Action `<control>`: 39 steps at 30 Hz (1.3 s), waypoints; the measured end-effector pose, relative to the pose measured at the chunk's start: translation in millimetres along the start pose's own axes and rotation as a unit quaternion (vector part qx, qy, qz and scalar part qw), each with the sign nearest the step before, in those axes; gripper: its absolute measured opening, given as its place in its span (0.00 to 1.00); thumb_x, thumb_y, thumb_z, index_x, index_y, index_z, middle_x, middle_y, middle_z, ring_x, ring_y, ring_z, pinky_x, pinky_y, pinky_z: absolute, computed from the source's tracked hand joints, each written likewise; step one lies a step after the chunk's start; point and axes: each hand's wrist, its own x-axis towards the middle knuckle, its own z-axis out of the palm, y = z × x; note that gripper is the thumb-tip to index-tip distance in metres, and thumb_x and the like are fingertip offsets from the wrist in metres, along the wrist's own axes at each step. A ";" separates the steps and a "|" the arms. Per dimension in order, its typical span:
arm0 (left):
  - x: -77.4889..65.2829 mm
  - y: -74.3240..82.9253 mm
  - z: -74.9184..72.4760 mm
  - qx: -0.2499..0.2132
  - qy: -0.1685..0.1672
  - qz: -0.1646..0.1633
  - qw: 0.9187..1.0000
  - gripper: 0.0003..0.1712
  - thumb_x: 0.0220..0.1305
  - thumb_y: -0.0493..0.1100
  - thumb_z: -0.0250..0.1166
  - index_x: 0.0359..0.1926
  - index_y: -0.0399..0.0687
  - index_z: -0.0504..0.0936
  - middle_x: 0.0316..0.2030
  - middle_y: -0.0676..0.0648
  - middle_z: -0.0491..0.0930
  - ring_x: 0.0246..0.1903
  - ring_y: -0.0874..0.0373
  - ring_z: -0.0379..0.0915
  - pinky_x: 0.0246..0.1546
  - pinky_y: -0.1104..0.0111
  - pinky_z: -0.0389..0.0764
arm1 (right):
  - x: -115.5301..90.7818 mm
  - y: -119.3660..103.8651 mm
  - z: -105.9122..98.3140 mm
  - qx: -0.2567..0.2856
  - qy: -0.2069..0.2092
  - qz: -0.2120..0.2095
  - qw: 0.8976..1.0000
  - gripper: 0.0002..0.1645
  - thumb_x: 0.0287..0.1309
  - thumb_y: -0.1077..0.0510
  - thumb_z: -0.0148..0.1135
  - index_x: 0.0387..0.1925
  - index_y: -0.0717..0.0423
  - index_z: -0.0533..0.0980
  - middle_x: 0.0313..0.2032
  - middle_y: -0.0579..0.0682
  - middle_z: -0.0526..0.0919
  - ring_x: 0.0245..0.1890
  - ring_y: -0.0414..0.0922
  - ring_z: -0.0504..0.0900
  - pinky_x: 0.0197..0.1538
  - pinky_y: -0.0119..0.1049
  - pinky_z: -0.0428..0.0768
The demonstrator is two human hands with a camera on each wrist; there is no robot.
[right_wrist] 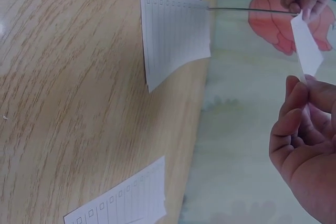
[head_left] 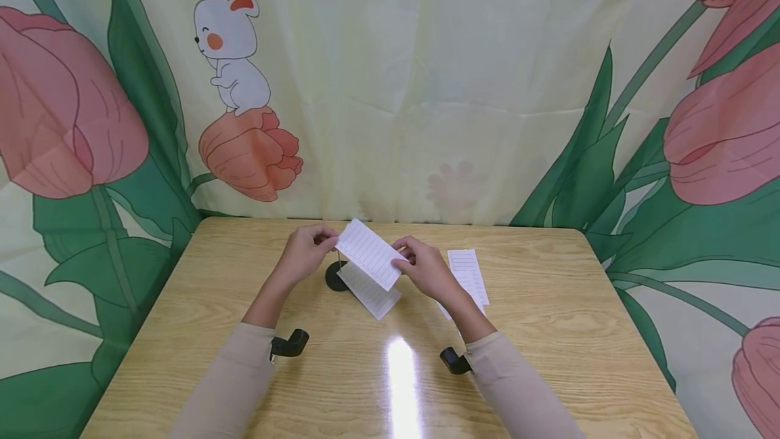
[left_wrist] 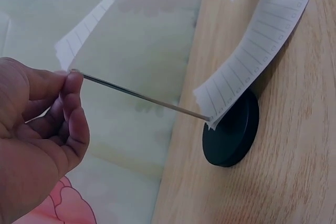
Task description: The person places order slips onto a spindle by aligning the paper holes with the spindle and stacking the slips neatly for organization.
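Observation:
A bill spike has a round black base (left_wrist: 231, 137) on the table and a thin upright metal rod (left_wrist: 139, 95). Low on the rod, one or more lined checklist sheets (left_wrist: 252, 51) are pierced near one edge. Above them, another lined sheet (head_left: 368, 253) is held in the air between both hands. My left hand (head_left: 307, 247) pinches its left corner right at the rod's tip. Whether the tip pierces the paper there is hidden by the fingers. With thumb and fingers, my right hand (head_left: 426, 268) pinches the opposite end of that sheet.
More lined sheets (head_left: 468, 273) lie overlapping on the wooden table (head_left: 548, 330), just right of my right hand and partly behind the forearm. A printed curtain (head_left: 390, 87) with a rabbit and tulips hangs behind the table's far edge.

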 end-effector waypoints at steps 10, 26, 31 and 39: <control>-0.9 0.3 -0.4 -0.001 -0.004 0.003 1.000 0.08 0.74 0.34 0.61 0.45 0.35 0.86 0.38 0.39 0.86 0.42 0.43 0.82 0.40 0.64 0.80 | -1.0 -1.1 0.4 -0.003 -0.008 0.005 1.000 0.16 0.65 0.62 0.69 0.53 0.56 0.80 0.37 0.50 0.88 0.34 0.40 0.85 0.38 0.36 0.83; 1.1 -13.7 7.2 -0.009 -0.014 -0.021 1.000 0.09 0.75 0.33 0.60 0.46 0.34 0.86 0.40 0.38 0.86 0.40 0.51 0.80 0.41 0.66 0.79 | -1.5 2.4 1.7 -0.004 -0.009 0.004 1.000 0.14 0.65 0.63 0.69 0.52 0.56 0.80 0.37 0.50 0.87 0.33 0.40 0.85 0.37 0.35 0.83; 1.6 -15.7 8.9 -0.007 -0.017 -0.026 0.999 0.09 0.75 0.34 0.60 0.45 0.35 0.86 0.40 0.39 0.86 0.41 0.49 0.80 0.42 0.64 0.79 | -2.7 5.2 4.4 -0.012 -0.014 0.001 1.000 0.14 0.66 0.62 0.68 0.52 0.57 0.80 0.37 0.50 0.87 0.33 0.40 0.84 0.37 0.34 0.83; 3.2 -25.9 14.2 0.009 -0.014 -0.008 1.000 0.06 0.71 0.32 0.62 0.41 0.35 0.86 0.37 0.40 0.85 0.39 0.50 0.79 0.41 0.66 0.77 | -4.4 14.5 13.2 -0.023 -0.021 0.009 0.999 0.13 0.66 0.62 0.68 0.52 0.57 0.79 0.37 0.50 0.87 0.33 0.40 0.85 0.37 0.34 0.83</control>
